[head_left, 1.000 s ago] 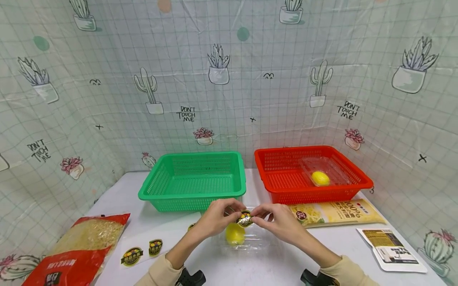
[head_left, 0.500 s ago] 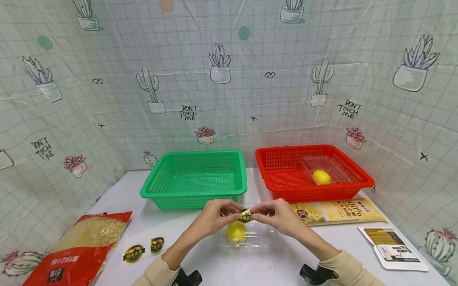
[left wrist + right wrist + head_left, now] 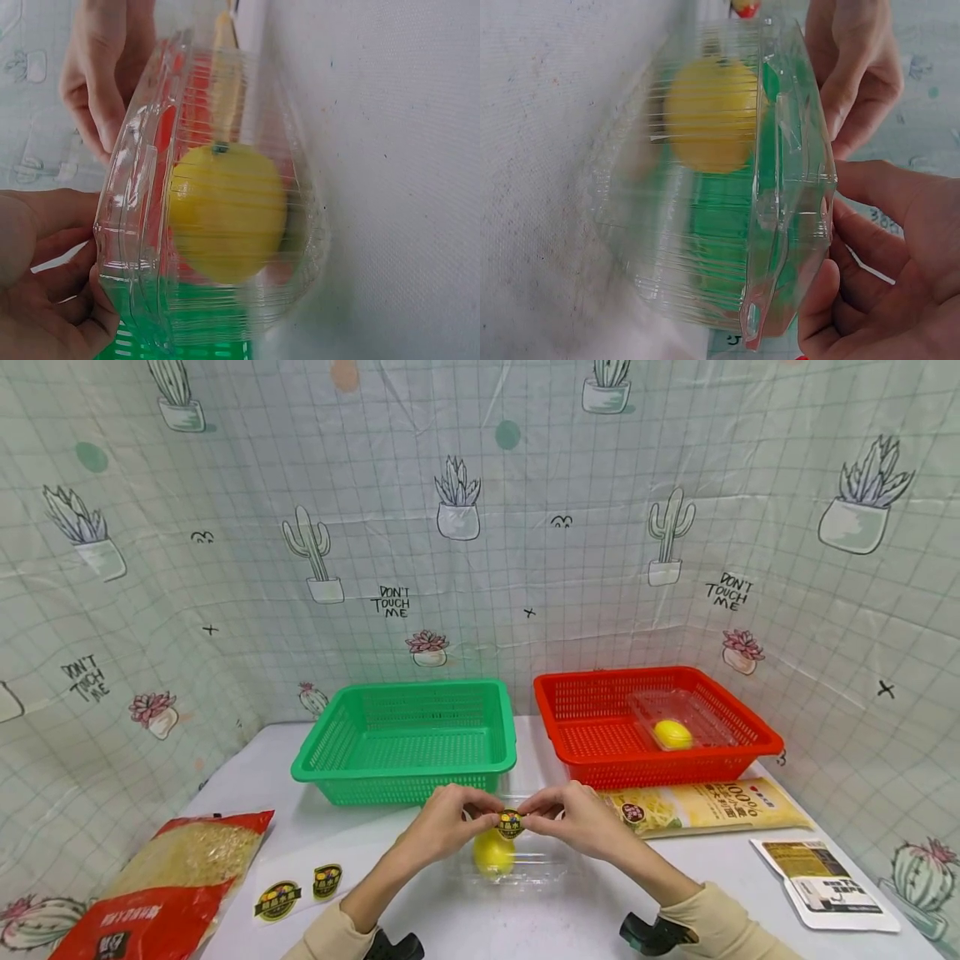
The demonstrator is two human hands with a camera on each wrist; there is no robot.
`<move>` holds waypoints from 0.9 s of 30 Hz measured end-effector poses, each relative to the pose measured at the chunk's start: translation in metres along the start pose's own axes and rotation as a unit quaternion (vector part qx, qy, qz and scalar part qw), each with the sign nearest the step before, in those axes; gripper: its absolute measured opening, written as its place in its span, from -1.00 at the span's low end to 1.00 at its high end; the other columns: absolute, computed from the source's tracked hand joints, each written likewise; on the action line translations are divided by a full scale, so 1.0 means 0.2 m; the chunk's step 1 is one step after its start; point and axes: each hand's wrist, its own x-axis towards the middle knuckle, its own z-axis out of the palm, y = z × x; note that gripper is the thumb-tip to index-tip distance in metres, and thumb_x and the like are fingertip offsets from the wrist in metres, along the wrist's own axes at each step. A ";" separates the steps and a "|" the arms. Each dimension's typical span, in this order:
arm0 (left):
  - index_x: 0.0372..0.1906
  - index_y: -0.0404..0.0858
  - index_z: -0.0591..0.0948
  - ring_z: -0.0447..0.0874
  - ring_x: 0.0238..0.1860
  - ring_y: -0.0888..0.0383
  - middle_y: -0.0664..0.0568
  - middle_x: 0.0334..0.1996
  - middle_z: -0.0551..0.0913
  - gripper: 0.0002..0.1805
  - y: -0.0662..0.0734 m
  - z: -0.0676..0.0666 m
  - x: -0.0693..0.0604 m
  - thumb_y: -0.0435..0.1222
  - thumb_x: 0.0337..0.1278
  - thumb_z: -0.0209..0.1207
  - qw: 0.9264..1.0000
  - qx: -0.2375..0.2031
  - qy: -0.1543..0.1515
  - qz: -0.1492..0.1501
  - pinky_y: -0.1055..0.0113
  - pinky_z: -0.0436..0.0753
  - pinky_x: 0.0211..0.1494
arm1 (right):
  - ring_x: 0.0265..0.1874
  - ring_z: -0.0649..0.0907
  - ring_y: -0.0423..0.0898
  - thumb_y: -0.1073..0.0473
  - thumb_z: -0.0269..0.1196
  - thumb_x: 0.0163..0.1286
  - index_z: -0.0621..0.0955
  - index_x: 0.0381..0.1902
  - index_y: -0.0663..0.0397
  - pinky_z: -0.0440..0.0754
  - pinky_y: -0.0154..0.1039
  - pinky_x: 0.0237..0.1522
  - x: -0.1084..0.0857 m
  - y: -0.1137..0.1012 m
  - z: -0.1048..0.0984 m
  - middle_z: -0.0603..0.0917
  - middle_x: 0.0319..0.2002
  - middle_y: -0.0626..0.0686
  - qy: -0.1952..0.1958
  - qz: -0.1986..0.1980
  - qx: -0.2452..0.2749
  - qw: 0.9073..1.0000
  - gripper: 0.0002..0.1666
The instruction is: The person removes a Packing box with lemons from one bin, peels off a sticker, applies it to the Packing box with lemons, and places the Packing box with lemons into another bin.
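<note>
"Where's the sticker (image 3: pixel 510 824)?"
"Over the clear box (image 3: pixel 542 862), its ends pinched by left hand (image 3: pixel 452 821) and right hand (image 3: pixel 567 814); only the head view shows it."
"Wrist views?"
"Ribbed box wall (image 3: pixel 214 311); worktop (image 3: pixel 525 922) stretches nearward, green basket (image 3: pixel 405 770) behind."

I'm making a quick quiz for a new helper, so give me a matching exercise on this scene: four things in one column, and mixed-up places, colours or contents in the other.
Things
1. sticker between left hand and right hand
2. green basket
3. red basket
4. long yellow packet

Descriptions
A. lying just in front of the red basket
B. contains a clear box with a yellow fruit
C. black and gold
D. at the back, on the left

Pairs: 1-C, 2-D, 3-B, 4-A
</note>
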 end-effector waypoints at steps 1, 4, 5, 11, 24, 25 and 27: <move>-0.13 -0.30 0.75 0.61 -0.40 0.29 0.02 -0.36 0.79 -0.83 0.00 0.00 0.00 -0.36 0.21 0.26 1.000 0.002 0.000 0.000 0.51 0.55 -0.35 | -0.44 0.61 -0.36 0.05 0.35 0.30 0.77 -0.18 0.05 0.59 -0.44 -0.38 0.00 0.00 0.00 0.79 -0.37 -0.08 0.000 0.002 0.001 1.000 -0.77; -0.13 -0.28 0.76 0.61 -0.41 0.31 0.03 -0.35 0.79 -0.82 -0.01 0.01 0.00 -0.37 0.21 0.25 1.000 0.010 0.002 0.003 0.51 0.55 -0.35 | -0.43 0.62 -0.36 0.06 0.35 0.30 0.77 -0.19 0.05 0.60 -0.44 -0.38 0.01 0.00 0.01 0.79 -0.37 -0.08 0.002 0.004 -0.002 1.000 -0.77; -0.13 -0.28 0.76 0.61 -0.41 0.32 0.03 -0.35 0.79 -0.82 -0.01 0.01 0.00 -0.37 0.21 0.25 1.000 0.011 0.002 0.004 0.51 0.55 -0.35 | -0.43 0.62 -0.36 0.07 0.35 0.30 0.77 -0.19 0.06 0.59 -0.44 -0.38 0.01 0.00 0.01 0.79 -0.37 -0.08 0.003 0.004 -0.004 1.000 -0.78; -0.11 -0.26 0.76 0.61 -0.41 0.33 0.03 -0.34 0.79 -0.81 -0.01 0.01 0.01 -0.36 0.22 0.24 1.000 0.020 -0.007 0.001 0.51 0.52 -0.37 | -0.43 0.62 -0.37 0.09 0.35 0.29 0.77 -0.20 0.05 0.58 -0.45 -0.37 0.02 0.00 0.00 0.79 -0.38 -0.09 -0.003 0.000 -0.017 1.000 -0.80; -0.12 -0.22 0.77 0.55 -0.37 0.34 0.05 -0.31 0.77 -0.81 0.00 0.01 0.02 -0.35 0.26 0.21 0.998 0.062 -0.027 0.015 0.50 0.47 -0.32 | -0.52 0.49 -0.37 0.10 0.34 0.30 0.77 -0.19 0.01 0.47 -0.47 -0.48 0.03 -0.01 0.01 0.72 -0.46 -0.16 -0.022 -0.005 -0.037 0.999 -0.81; -0.12 -0.21 0.77 0.54 -0.37 0.35 0.06 -0.32 0.76 -0.81 0.00 0.01 0.02 -0.35 0.26 0.21 0.997 0.068 -0.027 0.016 0.50 0.46 -0.31 | -0.54 0.47 -0.37 0.10 0.34 0.30 0.77 -0.18 0.00 0.44 -0.47 -0.51 0.03 -0.01 0.01 0.68 -0.50 -0.18 -0.022 -0.007 -0.039 0.999 -0.81; -0.13 -0.21 0.78 0.52 -0.38 0.37 0.08 -0.37 0.74 -0.82 0.00 0.01 0.02 -0.35 0.25 0.22 0.997 0.073 -0.027 0.017 0.50 0.45 -0.33 | -0.58 0.42 -0.37 0.10 0.34 0.31 0.77 -0.17 0.00 0.38 -0.48 -0.55 0.03 -0.01 0.02 0.60 -0.56 -0.20 -0.024 -0.012 -0.042 0.999 -0.81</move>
